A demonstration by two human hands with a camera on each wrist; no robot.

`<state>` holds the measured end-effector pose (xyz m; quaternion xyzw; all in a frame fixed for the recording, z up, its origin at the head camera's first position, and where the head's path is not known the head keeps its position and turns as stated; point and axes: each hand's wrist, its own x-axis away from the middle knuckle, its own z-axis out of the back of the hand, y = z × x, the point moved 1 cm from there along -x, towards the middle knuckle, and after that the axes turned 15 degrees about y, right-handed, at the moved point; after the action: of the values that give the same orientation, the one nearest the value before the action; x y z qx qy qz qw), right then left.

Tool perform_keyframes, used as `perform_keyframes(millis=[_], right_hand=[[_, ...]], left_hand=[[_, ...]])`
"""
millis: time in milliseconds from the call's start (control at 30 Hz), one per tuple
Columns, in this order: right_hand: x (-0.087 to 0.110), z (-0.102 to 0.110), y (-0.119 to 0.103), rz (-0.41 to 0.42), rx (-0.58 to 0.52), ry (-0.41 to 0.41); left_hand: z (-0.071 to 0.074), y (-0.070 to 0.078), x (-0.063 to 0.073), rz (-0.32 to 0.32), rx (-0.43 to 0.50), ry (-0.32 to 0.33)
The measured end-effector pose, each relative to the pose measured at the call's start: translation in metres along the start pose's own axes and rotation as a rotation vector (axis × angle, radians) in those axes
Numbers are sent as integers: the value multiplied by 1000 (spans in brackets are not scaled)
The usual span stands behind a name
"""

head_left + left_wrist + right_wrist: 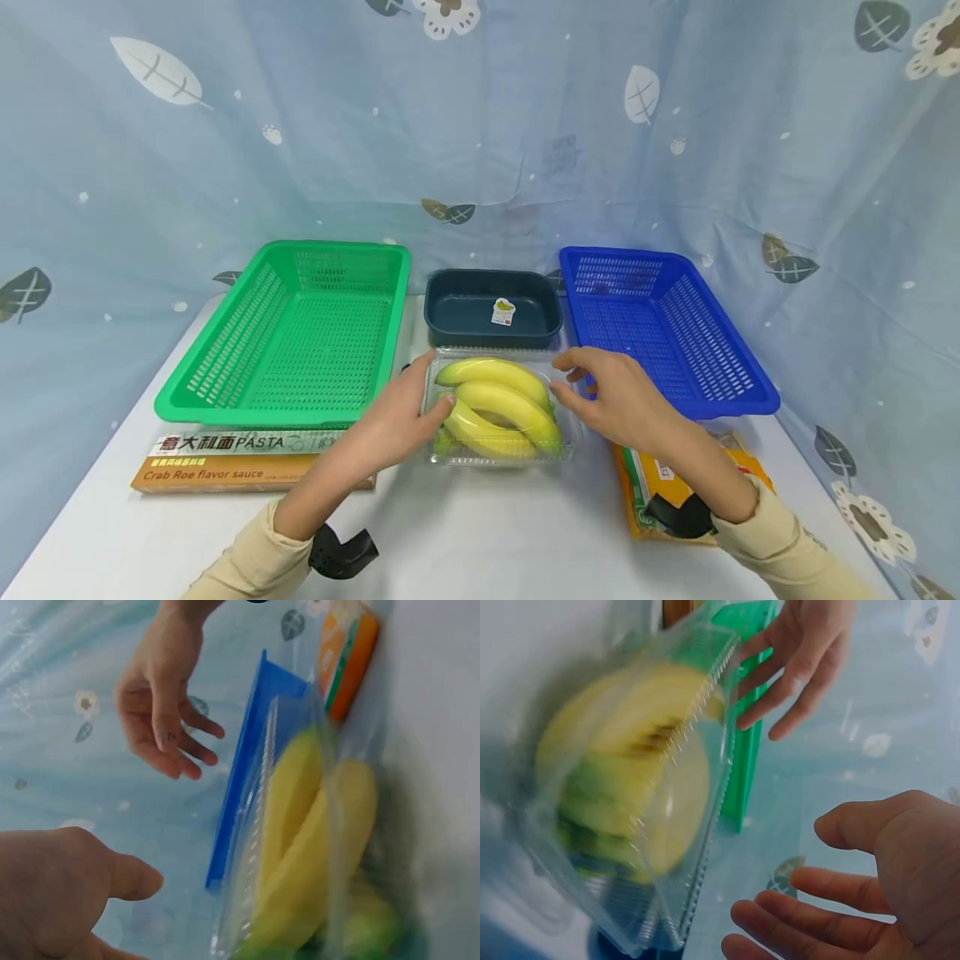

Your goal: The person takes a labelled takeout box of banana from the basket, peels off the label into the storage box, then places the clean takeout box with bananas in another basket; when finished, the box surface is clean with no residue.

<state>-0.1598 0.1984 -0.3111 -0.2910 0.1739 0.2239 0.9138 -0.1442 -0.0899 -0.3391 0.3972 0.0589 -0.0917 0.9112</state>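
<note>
A clear plastic clamshell box (pixel 497 457) of yellow bananas (pixel 502 408) with green tips lies mid-table. My left hand (pixel 401 421) is at its left side, thumb over the box's edge in the head view and fingers extended. Over the right side hovers my right hand (pixel 618 396), its fingers loosely bent and spread from the thumb. Both wrist views show the palms with nothing held; in the right wrist view the right hand (pixel 855 892) is apart from the box (pixel 637 787). The lid's ridged rim faces the back.
Behind the box stands a dark teal bin (pixel 491 333) with a banana sticker (pixel 503 312). A green basket (pixel 330 358) is at left, a blue basket (pixel 630 333) at right. A pasta box (pixel 217 458) lies in front of the green one, and an orange packet (pixel 637 508) sits under my right forearm.
</note>
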Motion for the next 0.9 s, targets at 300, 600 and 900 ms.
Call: perform_keyframes(millis=[300, 600, 900], right_hand=[[38, -4, -3, -56, 47, 72], [73, -17, 4, -222, 168, 115], [89, -49, 25, -679, -311, -16]], left_hand=[[-24, -10, 20, 37, 68, 69], [-49, -38, 5, 182, 192, 148], [-59, -52, -6, 388, 487, 162]])
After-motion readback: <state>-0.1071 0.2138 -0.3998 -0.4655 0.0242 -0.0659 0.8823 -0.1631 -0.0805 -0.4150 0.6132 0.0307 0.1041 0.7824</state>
